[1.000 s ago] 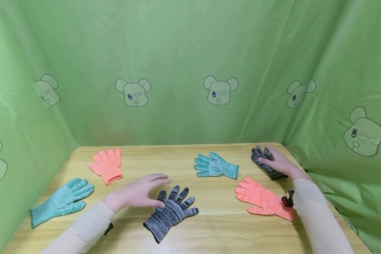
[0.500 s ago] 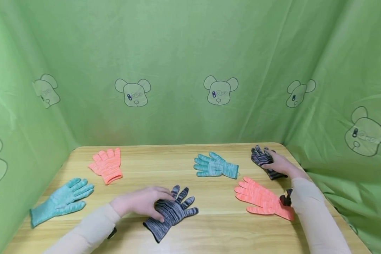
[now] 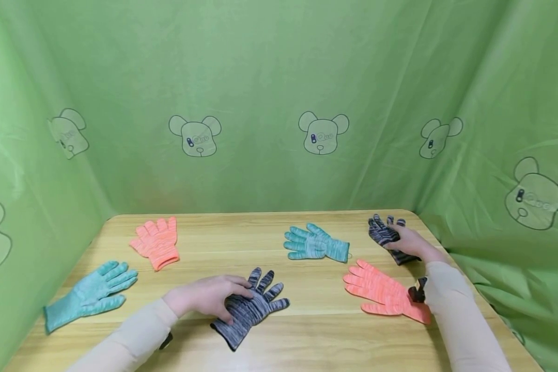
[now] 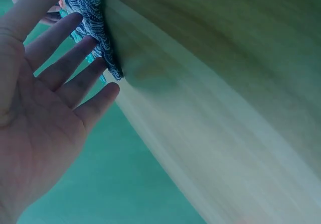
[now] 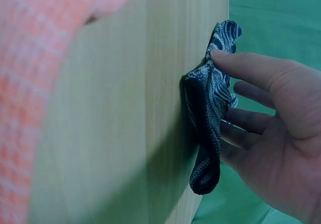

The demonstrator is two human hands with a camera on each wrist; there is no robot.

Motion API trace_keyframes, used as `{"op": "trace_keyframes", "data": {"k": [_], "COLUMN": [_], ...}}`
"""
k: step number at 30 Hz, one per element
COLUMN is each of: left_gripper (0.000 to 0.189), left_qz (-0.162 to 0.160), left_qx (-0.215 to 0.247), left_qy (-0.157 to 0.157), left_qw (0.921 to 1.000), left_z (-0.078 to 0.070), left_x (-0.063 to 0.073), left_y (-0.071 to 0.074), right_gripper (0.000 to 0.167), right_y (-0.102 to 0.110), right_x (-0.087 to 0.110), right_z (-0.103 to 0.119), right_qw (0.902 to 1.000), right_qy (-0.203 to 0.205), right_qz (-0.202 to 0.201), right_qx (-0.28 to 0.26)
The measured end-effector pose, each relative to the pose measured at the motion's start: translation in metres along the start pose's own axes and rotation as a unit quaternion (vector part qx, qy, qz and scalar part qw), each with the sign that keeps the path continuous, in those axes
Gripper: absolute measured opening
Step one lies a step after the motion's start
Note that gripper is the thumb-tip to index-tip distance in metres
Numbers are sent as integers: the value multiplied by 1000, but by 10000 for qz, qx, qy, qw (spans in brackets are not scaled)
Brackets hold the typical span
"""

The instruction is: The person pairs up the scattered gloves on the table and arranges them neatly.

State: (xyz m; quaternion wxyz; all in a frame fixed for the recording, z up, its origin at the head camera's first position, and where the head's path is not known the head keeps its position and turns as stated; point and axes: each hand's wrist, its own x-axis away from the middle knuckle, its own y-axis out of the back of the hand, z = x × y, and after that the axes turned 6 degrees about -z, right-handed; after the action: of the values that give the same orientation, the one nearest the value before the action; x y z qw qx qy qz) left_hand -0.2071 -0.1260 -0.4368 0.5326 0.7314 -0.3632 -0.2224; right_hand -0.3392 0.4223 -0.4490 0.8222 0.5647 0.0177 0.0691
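Note:
My left hand [image 3: 209, 295] holds a grey-and-black knit glove [image 3: 248, 312] near the front middle of the table, thumb on one side and fingers on the other. The left wrist view shows the fingertips along that glove's edge [image 4: 90, 13]. At the back right corner, my right hand [image 3: 411, 243] pinches a second dark striped glove [image 3: 382, 232]. In the right wrist view the thumb presses on this bunched glove [image 5: 218, 91], with the fingers partly hidden behind it. A coral glove [image 3: 383, 289] lies flat below my right wrist.
Teal gloves lie at the left [image 3: 90, 294] and back middle [image 3: 313, 243] of the wooden table [image 3: 316, 341]. Another coral glove [image 3: 158, 243] is at the back left. Green cloth [image 3: 260, 175] with bear prints walls in the back and both sides.
My left hand has come down onto the near dark glove and closed on it, shifting it slightly. My right fingers have drawn in on the far dark glove, which has moved a little.

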Motion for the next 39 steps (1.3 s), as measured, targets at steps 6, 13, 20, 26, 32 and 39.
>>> {"op": "trace_keyframes", "data": {"k": [6, 13, 20, 26, 32, 39], "left_gripper": [67, 71, 74, 78, 81, 83], "left_qz": [-23, -8, -54, -113, -213, -319], "left_qx": [18, 239, 259, 383, 419, 675], "left_qy": [110, 359, 598, 766, 998, 1296], "left_qw": [9999, 9991, 9979, 9963, 9939, 9888], "left_z": [4, 5, 7, 9, 14, 13], "left_x": [0, 2, 7, 10, 14, 19], "left_y": [0, 3, 5, 6, 4, 7], "right_gripper": [74, 70, 70, 69, 66, 65], "right_y": [-1, 0, -2, -2, -1, -1], "right_x": [-2, -1, -2, -2, 0, 0], "right_z": [-2, -1, -2, -2, 1, 2], "right_qw": [10000, 10000, 10000, 10000, 9999, 9996], "right_qy": [38, -10, -54, -55, 5, 118], "right_qz": [-33, -23, -70, -69, -127, -237], "right_qx": [-14, -49, -36, -8, 41, -32]}}
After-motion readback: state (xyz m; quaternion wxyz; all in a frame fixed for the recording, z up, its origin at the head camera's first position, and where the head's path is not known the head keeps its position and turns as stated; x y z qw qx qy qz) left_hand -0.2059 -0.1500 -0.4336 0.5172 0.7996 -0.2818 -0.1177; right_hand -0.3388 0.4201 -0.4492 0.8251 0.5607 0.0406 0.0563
